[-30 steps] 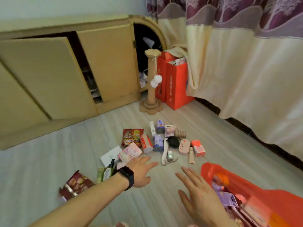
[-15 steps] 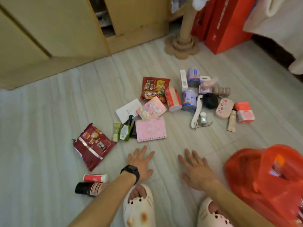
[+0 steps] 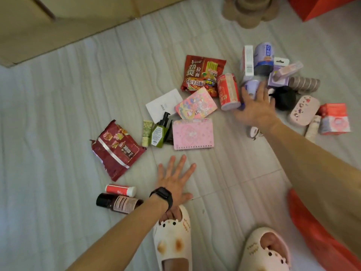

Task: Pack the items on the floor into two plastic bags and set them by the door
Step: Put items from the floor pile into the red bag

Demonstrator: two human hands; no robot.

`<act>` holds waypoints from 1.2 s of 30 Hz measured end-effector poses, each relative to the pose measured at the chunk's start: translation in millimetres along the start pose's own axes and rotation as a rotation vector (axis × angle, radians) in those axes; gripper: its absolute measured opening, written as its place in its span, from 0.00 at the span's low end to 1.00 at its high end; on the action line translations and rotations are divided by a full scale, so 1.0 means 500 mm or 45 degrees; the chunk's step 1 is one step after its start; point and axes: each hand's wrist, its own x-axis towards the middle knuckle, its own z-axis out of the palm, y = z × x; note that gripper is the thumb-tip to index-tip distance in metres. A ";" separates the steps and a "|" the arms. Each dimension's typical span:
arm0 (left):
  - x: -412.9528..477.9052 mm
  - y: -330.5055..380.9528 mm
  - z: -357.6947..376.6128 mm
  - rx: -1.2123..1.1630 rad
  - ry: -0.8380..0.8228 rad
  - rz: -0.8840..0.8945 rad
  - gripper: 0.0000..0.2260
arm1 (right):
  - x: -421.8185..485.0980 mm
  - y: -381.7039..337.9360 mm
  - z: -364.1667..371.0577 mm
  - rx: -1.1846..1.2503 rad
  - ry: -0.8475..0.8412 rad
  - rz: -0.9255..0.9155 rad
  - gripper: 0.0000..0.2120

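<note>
Pale grey floor boards (image 3: pixel 68 106) carry the scatter I am working over. I see my right hand (image 3: pixel 254 108) stretched out with fingers spread, holding nothing, over a lavender can (image 3: pixel 251 88) just beside the red can (image 3: pixel 228 91). My left hand (image 3: pixel 174 182), a black watch (image 3: pixel 162 196) on its wrist, lies flat and splayed on bare floor just below the pink spiral notebook (image 3: pixel 193 133). A noodle packet (image 3: pixel 203 73) sits above, a dark red snack bag (image 3: pixel 117 149) to the left. An orange plastic bag (image 3: pixel 320 239) lies at the lower right, beside my slippers (image 3: pixel 172 237).
</note>
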 end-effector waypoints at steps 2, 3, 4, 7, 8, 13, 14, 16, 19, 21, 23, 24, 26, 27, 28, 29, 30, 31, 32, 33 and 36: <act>0.004 0.003 -0.014 0.024 0.054 0.019 0.43 | -0.024 0.001 0.025 -0.105 0.046 -0.105 0.43; 0.011 0.001 -0.030 0.022 0.126 0.045 0.39 | -0.044 0.000 0.039 -0.134 0.085 -0.137 0.44; 0.023 -0.001 -0.050 0.030 0.219 0.079 0.36 | -0.070 -0.002 0.054 -0.149 0.115 -0.154 0.45; 0.084 -0.016 -0.122 0.126 0.437 0.130 0.36 | -0.160 -0.001 0.099 -0.116 0.179 -0.194 0.45; 0.107 -0.021 -0.144 0.169 0.463 0.110 0.39 | -0.192 0.000 0.114 -0.087 0.190 -0.215 0.43; 0.177 -0.031 -0.196 0.380 0.327 0.009 0.46 | -0.355 0.022 0.183 0.159 0.204 -0.232 0.36; 0.175 -0.025 -0.197 0.421 0.315 0.029 0.45 | -0.384 0.026 0.198 0.169 0.238 -0.229 0.34; 0.153 -0.006 -0.176 0.471 0.283 0.141 0.44 | -0.433 0.032 0.229 0.225 0.274 -0.173 0.30; 0.091 0.031 -0.111 0.426 0.210 0.265 0.44 | -0.483 0.037 0.255 0.397 0.136 -0.020 0.22; 0.046 0.054 -0.077 0.357 0.191 0.237 0.43 | -0.498 0.050 0.245 0.523 0.005 0.055 0.18; 0.015 0.070 -0.065 0.294 0.166 0.181 0.42 | -0.514 0.068 0.211 0.661 -0.099 0.054 0.15; 0.005 0.077 -0.066 0.281 0.145 0.156 0.42 | -0.530 0.076 0.189 0.743 -0.129 0.039 0.15; -0.003 0.087 -0.080 0.287 0.106 0.117 0.44 | -0.577 0.092 0.137 0.918 -0.134 0.014 0.15; -0.005 0.092 -0.090 0.290 0.080 0.096 0.45 | -0.611 0.098 0.107 1.047 -0.134 0.020 0.16; -0.008 0.096 -0.099 0.295 0.051 0.072 0.46 | -0.648 0.103 0.078 1.207 -0.141 0.034 0.16; -0.011 0.101 -0.110 0.304 0.026 0.050 0.47 | -0.689 0.110 0.051 1.342 -0.129 0.047 0.16; -0.017 0.108 -0.122 0.301 0.007 0.028 0.48 | -0.733 0.119 0.026 1.462 -0.099 0.053 0.17; -0.025 0.118 -0.138 0.271 0.000 0.008 0.49 | -0.779 0.134 0.006 1.577 -0.073 0.057 0.18; -0.034 0.129 -0.156 0.237 0.011 -0.004 0.49 | -0.825 0.153 -0.012 1.727 -0.061 0.056 0.21; -0.042 0.139 -0.179 0.226 0.040 -0.001 0.50 | -0.868 0.177 -0.028 1.909 -0.060 0.048 0.24; -0.074 0.171 -0.273 0.237 0.187 0.059 0.52 | -0.976 0.260 -0.065 2.333 0.046 0.037 0.30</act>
